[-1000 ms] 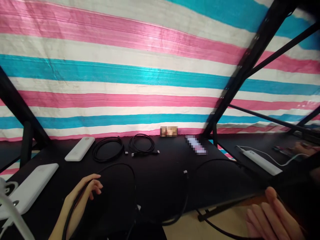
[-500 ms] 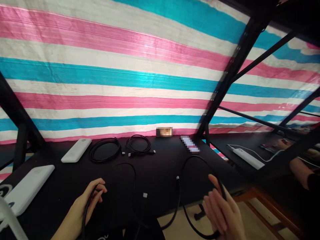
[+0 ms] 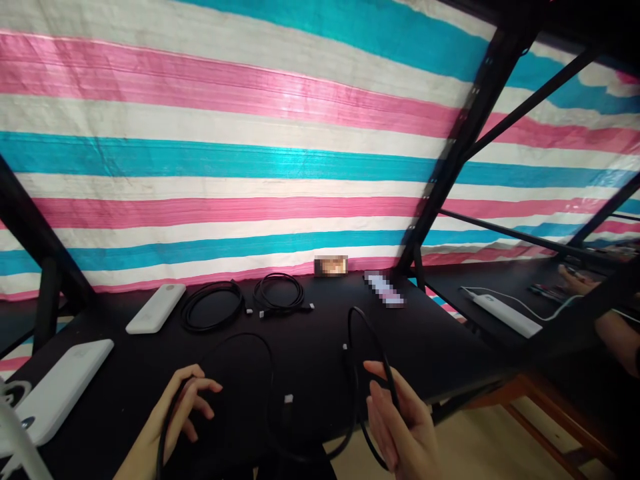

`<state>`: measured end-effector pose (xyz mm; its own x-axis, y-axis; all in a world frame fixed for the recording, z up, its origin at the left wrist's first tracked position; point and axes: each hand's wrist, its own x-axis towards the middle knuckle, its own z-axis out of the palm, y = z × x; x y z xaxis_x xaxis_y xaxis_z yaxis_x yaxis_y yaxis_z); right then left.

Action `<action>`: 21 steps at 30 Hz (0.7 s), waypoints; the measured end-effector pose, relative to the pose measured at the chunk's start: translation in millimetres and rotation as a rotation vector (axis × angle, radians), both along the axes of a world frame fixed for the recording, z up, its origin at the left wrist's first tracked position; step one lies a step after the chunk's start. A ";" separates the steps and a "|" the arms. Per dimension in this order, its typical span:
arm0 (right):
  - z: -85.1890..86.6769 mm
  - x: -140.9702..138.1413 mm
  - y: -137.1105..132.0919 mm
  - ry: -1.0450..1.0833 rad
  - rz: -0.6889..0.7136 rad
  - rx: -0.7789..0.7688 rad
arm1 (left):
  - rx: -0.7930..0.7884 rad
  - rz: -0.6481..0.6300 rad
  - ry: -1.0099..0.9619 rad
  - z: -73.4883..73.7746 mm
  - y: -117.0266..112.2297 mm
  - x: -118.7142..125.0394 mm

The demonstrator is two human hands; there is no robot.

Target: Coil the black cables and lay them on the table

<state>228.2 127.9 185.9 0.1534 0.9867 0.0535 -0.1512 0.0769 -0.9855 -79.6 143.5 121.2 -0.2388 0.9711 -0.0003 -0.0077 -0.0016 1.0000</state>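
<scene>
A black cable (image 3: 356, 417) hangs in loose loops between my two hands, above the table's front. My left hand (image 3: 180, 407) has the cable passing between its thumb and curled fingers at the lower left. In my right hand (image 3: 400, 423), thumb and fingers close round another stretch, and a loop rises above the fingertips. One pale-tipped plug (image 3: 289, 399) shows between the hands; a second pale plug tip (image 3: 345, 347) sits left of the right-hand loop. Farther back lie two coiled black cables, a larger coil (image 3: 210, 329) and a smaller coil (image 3: 303, 293).
Two white power banks, one nearer (image 3: 70, 383) and one farther (image 3: 156, 309), lie on the black table (image 3: 320, 347) at left. Blurred-out items stand at the back. A striped sheet (image 3: 250, 157) hangs behind. Beyond the frame post (image 3: 440, 180), another person's arm (image 3: 617, 337) shows.
My right hand has moved left and slightly up with its cable loop, nearer my left hand. The fingers of my left hand have spread a little. The view has shifted slightly.
</scene>
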 end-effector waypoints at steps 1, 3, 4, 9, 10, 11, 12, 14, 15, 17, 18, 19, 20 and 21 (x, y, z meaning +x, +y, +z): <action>0.2 -1.1 -0.2 0.006 -0.003 0.000 | -0.001 -0.005 -0.015 -2.4 1.1 0.5; 1.7 -3.8 -0.8 0.002 -0.005 -0.003 | -0.005 -0.015 -0.038 -5.8 3.5 -0.1; 2.9 -5.3 -1.2 -0.006 -0.012 -0.005 | -0.012 -0.006 -0.057 -6.4 4.6 -1.1; 9.3 -12.9 -1.9 -0.038 -0.023 -0.028 | -0.129 -0.074 -0.271 6.4 4.7 -11.2; 9.6 -14.0 -1.6 -0.041 -0.016 -0.035 | -0.142 -0.092 -0.338 11.2 3.2 -13.2; 9.5 -14.7 -1.2 -0.044 -0.006 -0.042 | -0.152 -0.102 -0.402 16.1 1.3 -14.8; 8.9 -15.2 -0.7 -0.048 0.006 -0.046 | -0.157 -0.105 -0.452 20.7 -0.7 -15.9; 6.4 -15.7 0.3 -0.058 0.029 -0.045 | -0.167 -0.099 -0.461 27.3 -3.9 -16.3; 4.8 -15.8 0.9 -0.063 0.041 -0.041 | -0.163 -0.092 -0.414 29.0 -4.9 -15.4; 1.2 -16.2 2.3 -0.072 0.061 -0.031 | -0.130 -0.099 -0.274 29.9 -5.8 -12.1; -0.3 -16.9 3.0 -0.078 0.077 -0.025 | -0.105 -0.109 -0.210 29.9 -6.0 -9.6; -1.3 -18.0 3.8 -0.083 0.099 -0.016 | -0.077 -0.118 -0.158 30.5 -6.2 -6.8; -1.3 -19.7 4.5 -0.086 0.124 -0.004 | -0.048 -0.127 -0.118 32.1 -6.6 -3.7; -0.2 -22.1 5.0 -0.087 0.152 0.015 | -0.028 -0.131 -0.085 35.0 -7.1 -0.4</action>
<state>206.1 132.9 185.6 -0.0032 0.9972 0.0747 -0.0760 0.0742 -0.9943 -80.0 136.4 156.1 -0.1076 0.9933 -0.0427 -0.0905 0.0330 0.9954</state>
